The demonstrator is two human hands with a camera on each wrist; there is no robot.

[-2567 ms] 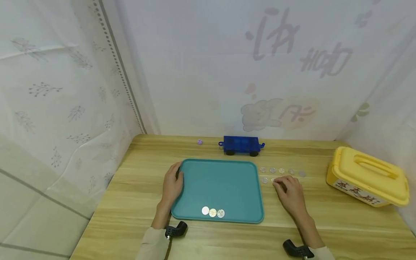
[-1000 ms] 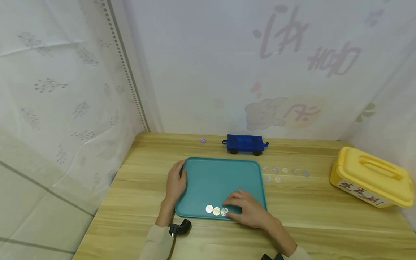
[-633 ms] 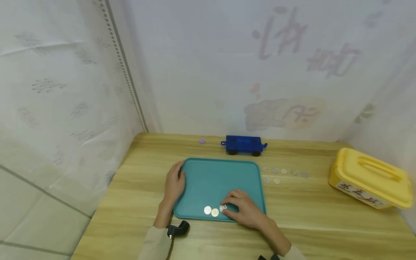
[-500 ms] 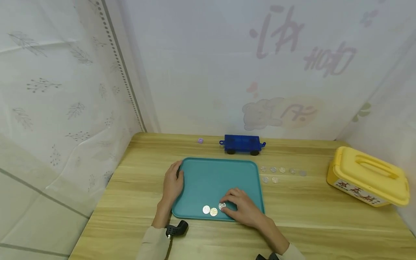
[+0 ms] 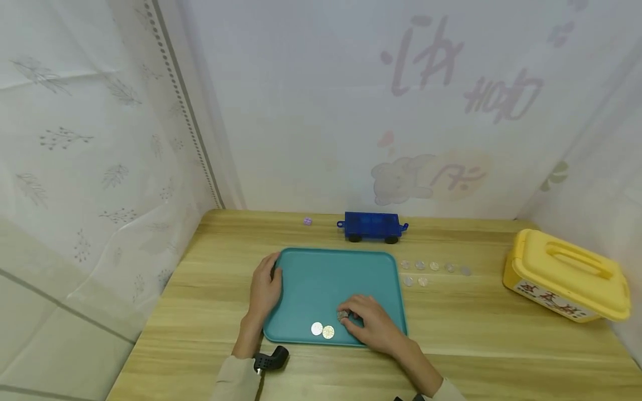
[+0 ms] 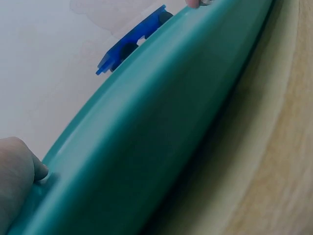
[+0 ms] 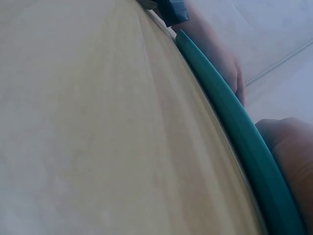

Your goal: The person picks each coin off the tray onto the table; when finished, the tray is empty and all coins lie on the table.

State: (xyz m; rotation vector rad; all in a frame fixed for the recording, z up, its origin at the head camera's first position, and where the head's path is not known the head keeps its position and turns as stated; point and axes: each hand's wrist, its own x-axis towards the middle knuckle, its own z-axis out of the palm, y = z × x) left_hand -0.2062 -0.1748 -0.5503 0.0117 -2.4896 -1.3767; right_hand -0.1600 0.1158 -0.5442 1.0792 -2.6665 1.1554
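A teal tray (image 5: 336, 278) lies on the wooden table. Along its left rim rests my left hand (image 5: 264, 289); in the left wrist view the thumb (image 6: 39, 169) lies over the rim. Low over the tray, my right hand (image 5: 371, 323) pinches a silver coin (image 5: 343, 315) between thumb and fingertips. Left of it, near the tray's front edge, a silver coin (image 5: 317, 328) and a gold-toned coin (image 5: 328, 332) lie side by side. In the right wrist view the right hand's fingertips are hidden behind the tray's side.
Right of the tray, several coins (image 5: 434, 266) lie on the table in two rows. Behind the tray stands a blue toy wagon (image 5: 371, 225), with a small purple piece (image 5: 307, 221) to its left. A yellow lidded box (image 5: 567, 275) with a handle stands at the far right.
My right hand has come from the coin rows to the tray, taken hold of the rightmost coin there and drawn it slightly away from the other two. The left hand stays at the rim.
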